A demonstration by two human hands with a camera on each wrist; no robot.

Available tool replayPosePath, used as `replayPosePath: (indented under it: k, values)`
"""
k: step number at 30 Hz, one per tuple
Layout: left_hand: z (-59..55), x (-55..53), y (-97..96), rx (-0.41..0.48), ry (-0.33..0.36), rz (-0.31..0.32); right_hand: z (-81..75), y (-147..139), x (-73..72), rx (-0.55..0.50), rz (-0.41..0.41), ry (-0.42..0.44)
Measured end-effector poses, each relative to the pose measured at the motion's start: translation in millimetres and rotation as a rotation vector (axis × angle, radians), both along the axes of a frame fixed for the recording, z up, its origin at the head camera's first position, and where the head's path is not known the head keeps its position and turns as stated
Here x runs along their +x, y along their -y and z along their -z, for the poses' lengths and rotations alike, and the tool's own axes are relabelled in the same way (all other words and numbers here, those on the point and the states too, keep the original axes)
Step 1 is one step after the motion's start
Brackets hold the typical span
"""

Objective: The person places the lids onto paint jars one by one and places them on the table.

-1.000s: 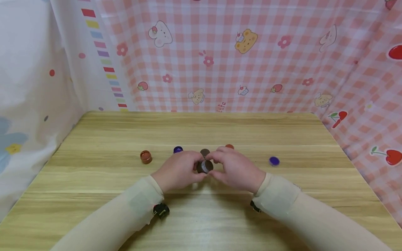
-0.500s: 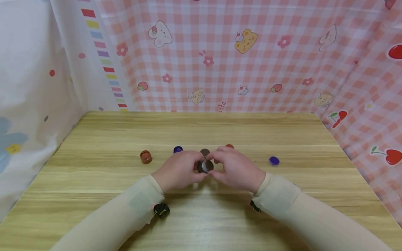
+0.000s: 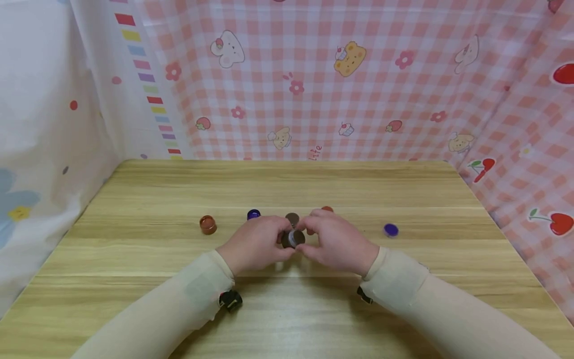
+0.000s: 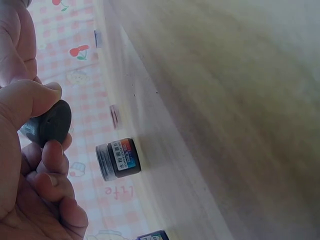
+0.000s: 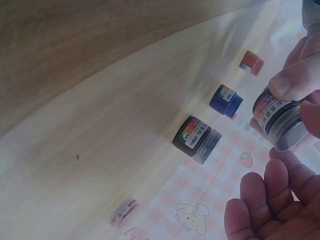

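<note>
Clear plastic rings one end of the held jar (image 3: 292, 240), where dark brown shows within; you have it tilted over the middle of the table (image 3: 287, 319), clear of the surface. Your left hand (image 3: 253, 244) pinches its dark base between thumb and fingers. Your right hand (image 3: 338, 242) curves about the clear end; whether it grips there cannot be told. Just beyond, toward the table's far edge, you see a second dark jar (image 5: 190, 136) upright, labelled, its upper part clear. Nearer the table's left edge stand a violet-blue jar (image 5: 225, 101), partly covered by your left hand in the head view, and farther along an orange jar (image 3: 208, 225), orange visible inside its rim. Beyond your right hand lies an orange disc (image 3: 327, 209), partly hidden; a violet disc (image 3: 391, 230) lies closer to the table's right edge.
</note>
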State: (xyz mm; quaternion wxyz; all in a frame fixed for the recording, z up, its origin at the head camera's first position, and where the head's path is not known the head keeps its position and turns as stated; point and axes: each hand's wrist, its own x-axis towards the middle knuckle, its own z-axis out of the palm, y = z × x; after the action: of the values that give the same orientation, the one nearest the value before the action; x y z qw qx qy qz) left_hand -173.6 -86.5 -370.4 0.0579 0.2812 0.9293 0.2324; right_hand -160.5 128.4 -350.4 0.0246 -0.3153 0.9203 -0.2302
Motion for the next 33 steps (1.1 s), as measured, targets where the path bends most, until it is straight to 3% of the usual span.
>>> replayPosePath:
  k: [33]
  values:
    - [1.0, 0.5, 1.9, 0.009, -0.005, 0.000, 1.3, 2.7, -0.5, 0.000, 0.007, 0.026]
